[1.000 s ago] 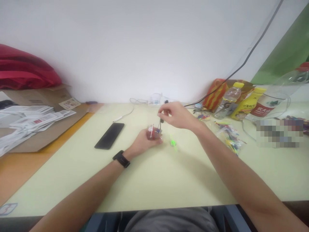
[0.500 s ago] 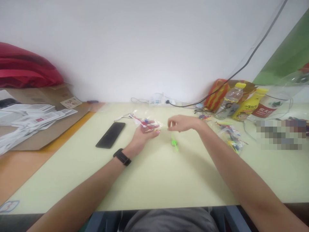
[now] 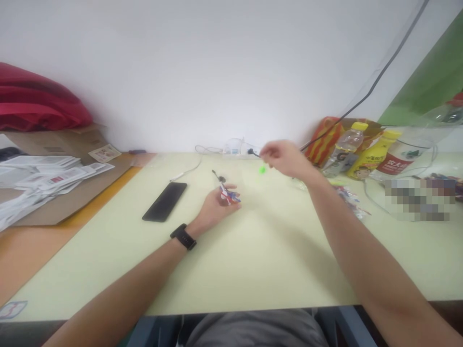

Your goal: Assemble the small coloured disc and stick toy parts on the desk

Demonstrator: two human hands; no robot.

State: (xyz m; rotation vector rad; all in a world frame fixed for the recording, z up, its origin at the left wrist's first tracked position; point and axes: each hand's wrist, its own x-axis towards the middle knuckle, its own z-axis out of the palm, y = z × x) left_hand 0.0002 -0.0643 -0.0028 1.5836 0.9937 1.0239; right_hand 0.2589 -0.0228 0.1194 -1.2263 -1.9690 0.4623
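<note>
My left hand point(image 3: 215, 207), a black watch on its wrist, is curled round small red, white and blue plastic toy parts point(image 3: 227, 195). A thin dark piece point(image 3: 219, 177) sticks up from them past the fingers. Farther back and to the right, my right hand point(image 3: 284, 158) is raised with its fingers bent in. Just below its fingertips shows a small bright green plastic piece point(image 3: 262, 169), slightly blurred. Whether the fingertips touch it, or hold anything else, I cannot make out.
A black phone point(image 3: 165, 202) lies left of my left hand. Bagged coloured parts point(image 3: 349, 197) lie beyond my right forearm. Bottles point(image 3: 371, 156) and a striped bag point(image 3: 325, 140) stand at the back right. A power strip point(image 3: 235, 147) sits against the wall; papers and cardboard point(image 3: 77, 202) are at left.
My right hand has moved up and back. The green piece has gone from the table's middle to below its fingertips. The parts in my left hand have turned, and the dark piece now shows.
</note>
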